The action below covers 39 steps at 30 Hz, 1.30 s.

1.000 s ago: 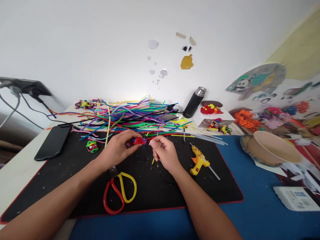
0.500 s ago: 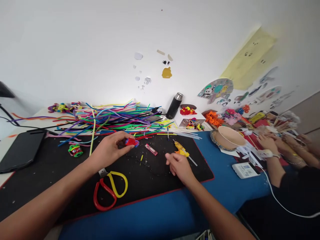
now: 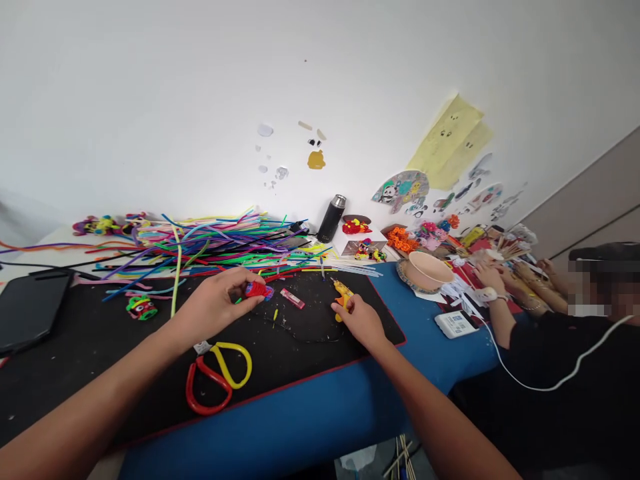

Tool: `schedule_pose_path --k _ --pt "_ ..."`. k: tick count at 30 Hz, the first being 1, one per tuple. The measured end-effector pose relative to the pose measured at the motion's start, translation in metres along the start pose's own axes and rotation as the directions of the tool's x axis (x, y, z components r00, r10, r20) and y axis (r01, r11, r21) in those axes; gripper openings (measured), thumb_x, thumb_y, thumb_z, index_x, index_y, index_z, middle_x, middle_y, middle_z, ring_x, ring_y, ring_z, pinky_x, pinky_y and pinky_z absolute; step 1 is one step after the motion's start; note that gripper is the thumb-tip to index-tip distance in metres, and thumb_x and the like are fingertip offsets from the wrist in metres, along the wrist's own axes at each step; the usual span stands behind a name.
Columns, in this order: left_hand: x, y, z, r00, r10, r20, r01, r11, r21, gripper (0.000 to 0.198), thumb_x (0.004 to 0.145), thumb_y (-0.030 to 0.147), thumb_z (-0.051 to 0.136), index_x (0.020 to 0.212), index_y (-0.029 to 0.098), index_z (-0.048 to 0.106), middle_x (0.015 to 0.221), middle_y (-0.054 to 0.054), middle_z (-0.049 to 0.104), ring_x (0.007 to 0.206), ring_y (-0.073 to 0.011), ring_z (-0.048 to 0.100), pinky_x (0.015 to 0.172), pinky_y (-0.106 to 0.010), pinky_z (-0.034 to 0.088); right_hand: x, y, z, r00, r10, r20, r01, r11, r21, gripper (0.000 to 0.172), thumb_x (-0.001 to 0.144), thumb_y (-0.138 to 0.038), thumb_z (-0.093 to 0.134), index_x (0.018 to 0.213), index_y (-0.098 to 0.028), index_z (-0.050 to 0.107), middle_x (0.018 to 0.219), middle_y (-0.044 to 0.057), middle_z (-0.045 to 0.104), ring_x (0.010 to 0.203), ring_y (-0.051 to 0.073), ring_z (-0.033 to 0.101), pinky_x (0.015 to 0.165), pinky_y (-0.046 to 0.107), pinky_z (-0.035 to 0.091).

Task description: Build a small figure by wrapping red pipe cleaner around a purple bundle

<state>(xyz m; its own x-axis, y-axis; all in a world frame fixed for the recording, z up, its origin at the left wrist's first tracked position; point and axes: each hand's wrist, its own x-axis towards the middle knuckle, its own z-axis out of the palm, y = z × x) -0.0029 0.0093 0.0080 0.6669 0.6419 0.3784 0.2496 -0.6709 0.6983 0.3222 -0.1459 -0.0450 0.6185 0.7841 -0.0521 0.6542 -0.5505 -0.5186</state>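
My left hand [image 3: 215, 303] pinches a small coiled piece of red and blue pipe cleaner [image 3: 258, 291] between thumb and fingers, just above the black mat [image 3: 290, 357]. My right hand [image 3: 366, 324] is closed around the lower part of a yellow hot glue gun [image 3: 343, 291] on the mat's right side; its nozzle points away from me. Between my hands lie a small pink and white packet [image 3: 293, 299] and a short yellow-green piece [image 3: 275, 315]. Scissors [image 3: 207, 393] with one red and one yellow handle rest below my left wrist, their blades mostly hidden.
Many coloured pipe cleaners [image 3: 220, 240] are heaped along the wall. A red and green figure [image 3: 141, 307] and a black tablet-like slab [image 3: 35, 310] lie left. A black flask [image 3: 331, 219], a bowl [image 3: 429, 270] and a white box-shaped device [image 3: 456, 324] stand right, beside a co-worker's arm [image 3: 500, 313].
My right hand has moved onto the glue gun and closed on it. My left hand still holds the pipe-cleaner piece. The view has turned right, showing more of the co-worker.
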Motion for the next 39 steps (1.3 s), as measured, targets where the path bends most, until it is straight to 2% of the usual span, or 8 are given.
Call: schedule_pose_path --k 3,6,10,13,17,25,35,39 --pt "0.002 0.004 -0.003 1.000 0.020 0.000 -0.020 1.000 -0.011 0.028 0.092 0.048 0.068 0.100 0.023 0.076 0.097 -0.004 0.074 0.070 -0.0162 0.062 0.067 -0.028 0.048 0.002 -0.003 0.007 0.998 -0.005 -0.062 0.000 0.998 -0.067 0.031 0.090 -0.045 0.075 0.082 -0.024 0.052 0.075 0.002 0.068 0.072 0.022 0.068 0.060 0.027 0.031" --pt "0.003 0.006 -0.003 1.000 0.018 0.008 -0.017 0.998 -0.063 0.028 0.090 0.048 0.069 0.099 0.022 0.076 0.098 -0.005 0.075 0.072 -0.0172 0.064 0.067 -0.028 0.050 0.004 0.002 0.010 0.999 0.029 -0.034 -0.028 1.000 0.010 0.026 0.092 -0.035 0.072 0.080 -0.024 0.051 0.066 -0.004 0.064 0.054 0.016 0.060 0.056 0.026 0.030" --pt "0.002 0.005 -0.004 0.997 -0.070 0.015 0.072 0.970 -0.232 0.032 0.086 0.049 0.075 0.102 0.020 0.075 0.092 -0.005 0.073 0.072 -0.0171 0.063 0.068 -0.029 0.050 0.002 0.006 0.009 0.998 0.065 -0.024 -0.059 0.981 0.184 0.029 0.087 -0.030 0.073 0.074 -0.024 0.048 0.055 -0.009 0.056 0.040 0.011 0.050 0.050 0.024 0.031" --pt "0.001 0.005 -0.007 0.987 -0.144 0.071 0.160 0.878 -0.450 0.037 0.081 0.047 0.083 0.102 0.018 0.074 0.089 -0.005 0.073 0.075 -0.0182 0.065 0.069 -0.030 0.053 -0.005 0.004 0.008 0.996 0.085 -0.016 -0.073 0.923 0.378 0.034 0.084 -0.038 0.074 0.073 -0.024 0.045 0.052 -0.010 0.053 0.039 0.010 0.047 0.045 0.023 0.032" --pt "0.002 0.010 -0.014 0.970 -0.178 0.168 0.244 0.728 -0.640 0.038 0.073 0.040 0.090 0.098 0.016 0.074 0.085 -0.004 0.073 0.072 -0.0163 0.065 0.070 -0.030 0.055 -0.016 -0.001 0.012 0.991 0.116 0.062 -0.129 0.771 0.623 0.038 0.080 -0.048 0.074 0.073 -0.025 0.045 0.049 -0.009 0.049 0.038 0.011 0.046 0.040 0.022 0.031" --pt "0.002 0.013 -0.016 0.962 -0.158 0.222 0.270 0.648 -0.712 0.034 0.073 0.032 0.093 0.097 0.015 0.077 0.083 -0.004 0.072 0.069 -0.0139 0.064 0.068 -0.028 0.056 -0.028 -0.013 0.023 0.948 0.161 0.275 -0.316 0.374 0.872 0.031 0.074 -0.039 0.079 0.089 -0.020 0.060 0.065 -0.004 0.057 0.046 0.010 0.057 0.036 0.016 0.034" --pt "0.001 0.007 -0.015 0.949 -0.210 0.236 0.316 0.599 -0.736 0.038 0.068 0.032 0.096 0.096 0.014 0.077 0.078 -0.005 0.074 0.066 -0.0150 0.065 0.066 -0.028 0.056 -0.038 -0.031 0.031 0.858 -0.071 0.508 -0.508 0.027 0.861 0.032 0.080 -0.032 0.082 0.082 -0.022 0.051 0.062 -0.006 0.051 0.043 0.006 0.043 0.034 0.011 0.033" --pt "0.001 0.003 -0.011 0.940 -0.220 0.259 0.340 0.628 -0.700 0.036 0.069 0.030 0.095 0.096 0.015 0.077 0.077 -0.003 0.074 0.066 -0.0143 0.064 0.067 -0.027 0.055 -0.038 -0.052 0.026 0.823 -0.204 0.530 -0.542 -0.004 0.840 0.032 0.083 -0.034 0.081 0.083 -0.023 0.051 0.061 -0.007 0.050 0.041 0.007 0.040 0.031 0.014 0.034"
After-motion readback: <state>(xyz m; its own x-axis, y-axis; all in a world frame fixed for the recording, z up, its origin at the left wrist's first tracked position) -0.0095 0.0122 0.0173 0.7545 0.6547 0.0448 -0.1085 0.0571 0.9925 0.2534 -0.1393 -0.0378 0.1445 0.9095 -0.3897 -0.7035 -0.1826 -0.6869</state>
